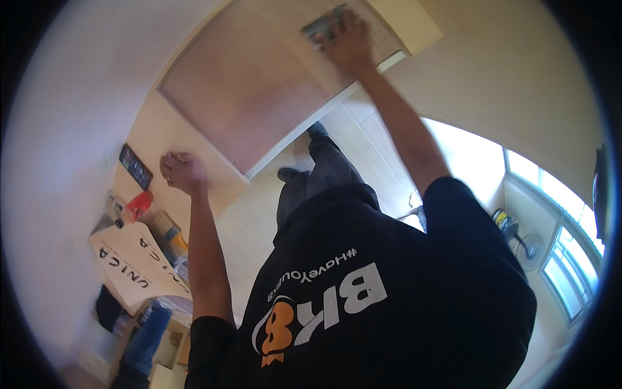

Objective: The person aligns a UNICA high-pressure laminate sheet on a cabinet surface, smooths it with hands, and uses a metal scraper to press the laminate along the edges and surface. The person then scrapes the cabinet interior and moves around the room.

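Observation:
At the upper right, my right hand [353, 44] presses a flat, dark green and whitish cloth-like piece [319, 30] onto a large reddish-brown panel [240, 91]. Motion blurs this hand, and its fingers lie over the piece, so its exact kind is unclear. My left hand [183, 172] rests on the pale wood surface [214, 159] left of the panel. Its fingers are curled in, a ring shows on one, and nothing is visible in them. Beside it lies a dark phone [135, 166].
Below the phone are a red bottle-like container [137, 206], a yellow-handled item [172, 235] and a printed pale sheet [129, 259]. Blue jeans [148, 337] hang over a wooden shelf at lower left. A fan [530, 247] stands by the windows. A white edge strip [304, 123] borders the panel.

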Tool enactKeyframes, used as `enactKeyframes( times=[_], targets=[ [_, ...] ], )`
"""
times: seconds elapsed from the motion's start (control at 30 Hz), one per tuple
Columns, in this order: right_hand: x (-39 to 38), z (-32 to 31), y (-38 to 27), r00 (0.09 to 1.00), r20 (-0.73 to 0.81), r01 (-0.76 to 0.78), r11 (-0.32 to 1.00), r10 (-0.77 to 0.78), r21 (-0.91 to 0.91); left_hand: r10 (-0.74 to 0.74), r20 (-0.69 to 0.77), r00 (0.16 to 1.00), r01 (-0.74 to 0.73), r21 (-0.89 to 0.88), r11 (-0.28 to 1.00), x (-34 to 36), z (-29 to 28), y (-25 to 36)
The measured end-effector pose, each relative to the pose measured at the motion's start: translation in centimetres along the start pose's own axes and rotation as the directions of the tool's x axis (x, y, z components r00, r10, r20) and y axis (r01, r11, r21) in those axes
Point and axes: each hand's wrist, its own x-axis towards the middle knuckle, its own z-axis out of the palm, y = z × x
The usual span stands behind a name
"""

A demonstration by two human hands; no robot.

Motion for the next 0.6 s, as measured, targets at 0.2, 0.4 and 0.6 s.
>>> enactKeyframes(
  times=[0.2,0.4,0.6],
  targets=[
    [-14.6,-5.5,-19.4,0.83,0.038,0.459,0.719,-0.557,0.522,0.224,-0.218,0.95,-0.237,-0.035,0.971,-0.1,-0.4,-0.4],
    [-7.4,-1.7,-12.5,0.845,-0.118,0.527,0.773,-0.522,0.353,0.006,-0.069,0.998,-0.013,-0.11,0.994,-0.6,-1.6,1.0],
    [2.5,-3.6,-23.7,0.842,0.054,0.438,0.739,-0.537,0.511,-0.078,0.019,0.997,0.079,-0.08,0.994,-0.2,-2.1,1.5]
  ],
)
